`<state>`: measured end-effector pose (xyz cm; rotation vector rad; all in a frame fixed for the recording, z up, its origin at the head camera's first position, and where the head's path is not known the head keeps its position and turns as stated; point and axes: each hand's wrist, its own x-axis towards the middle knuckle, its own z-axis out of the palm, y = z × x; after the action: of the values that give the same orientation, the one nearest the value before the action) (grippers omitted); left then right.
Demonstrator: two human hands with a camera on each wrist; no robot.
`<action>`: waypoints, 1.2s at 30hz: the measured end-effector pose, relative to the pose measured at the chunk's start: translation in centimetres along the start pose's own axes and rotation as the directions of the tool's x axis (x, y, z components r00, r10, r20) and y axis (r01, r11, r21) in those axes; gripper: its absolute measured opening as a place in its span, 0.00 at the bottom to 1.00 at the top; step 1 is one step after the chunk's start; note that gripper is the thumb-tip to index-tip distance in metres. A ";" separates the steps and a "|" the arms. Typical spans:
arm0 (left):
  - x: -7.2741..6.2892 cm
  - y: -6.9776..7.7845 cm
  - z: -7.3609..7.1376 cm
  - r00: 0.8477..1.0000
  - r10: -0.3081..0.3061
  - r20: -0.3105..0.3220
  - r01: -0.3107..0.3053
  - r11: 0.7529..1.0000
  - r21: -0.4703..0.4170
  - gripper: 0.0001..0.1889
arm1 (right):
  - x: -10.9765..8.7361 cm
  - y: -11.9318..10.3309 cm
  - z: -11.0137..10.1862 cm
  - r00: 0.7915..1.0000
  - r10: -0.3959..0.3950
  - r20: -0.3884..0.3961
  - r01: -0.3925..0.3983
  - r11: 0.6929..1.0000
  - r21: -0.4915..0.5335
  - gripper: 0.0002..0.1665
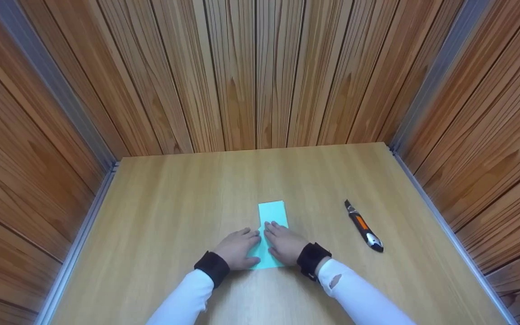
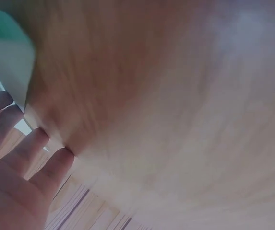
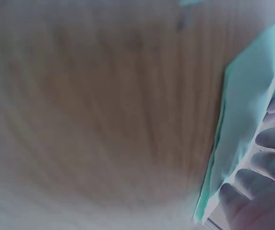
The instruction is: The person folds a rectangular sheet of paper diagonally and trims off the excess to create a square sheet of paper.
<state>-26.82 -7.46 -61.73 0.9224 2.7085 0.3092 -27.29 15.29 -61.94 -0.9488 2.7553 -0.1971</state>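
A turquoise sheet of paper (image 1: 272, 212), narrow and with layered edges that look folded, lies lengthwise on the table. My left hand (image 1: 236, 249) rests at its lower left edge, fingers fairly straight and thumb on the paper. Flat across the middle and right side, my right hand (image 1: 287, 244) presses it with extended fingers. In the left wrist view a pale corner of the paper (image 2: 12, 62) shows beyond the left fingertips. The right wrist view shows the layered long edge of the paper (image 3: 245, 105) alongside the right fingers. Both hands partly cover the sheet.
A utility knife (image 1: 361, 224) with a black and orange handle lies to the right of the hands, tip pointing away. The wooden table (image 1: 174, 194) is bounded by plank walls (image 1: 242, 90) at the back and sides, with metal rails (image 1: 449, 230) along its side edges.
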 end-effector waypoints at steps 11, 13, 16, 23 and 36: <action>0.0 0.1 -0.2 1.000 -0.010 0.000 0.010 1.000 0.012 0.44 | -0.8 1.6 0.0 0.999 0.045 0.002 -0.045 0.996 0.076 0.35; -0.1 0.1 -0.3 1.000 -0.015 0.005 0.015 1.000 0.004 0.45 | -1.1 2.1 -0.1 0.998 0.062 0.005 -0.062 0.994 0.094 0.35; -0.2 0.2 -0.3 1.000 -0.019 0.008 0.019 1.000 -0.009 0.45 | -1.7 2.8 -0.3 0.997 0.083 0.001 -0.083 0.989 0.122 0.34; -0.4 0.4 -0.3 1.000 -0.014 0.007 0.014 1.000 -0.005 0.45 | -3.4 4.7 -0.4 0.992 0.123 -0.018 -0.119 0.980 0.159 0.34; -0.6 0.7 -0.4 0.999 -0.033 0.026 0.033 0.999 0.020 0.41 | -6.3 7.8 -0.7 0.973 0.222 -0.059 -0.207 0.960 0.188 0.34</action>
<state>-26.11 -7.34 -61.08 0.8800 2.7047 0.2627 -27.18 25.33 -61.78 -0.6030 2.8270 -0.4481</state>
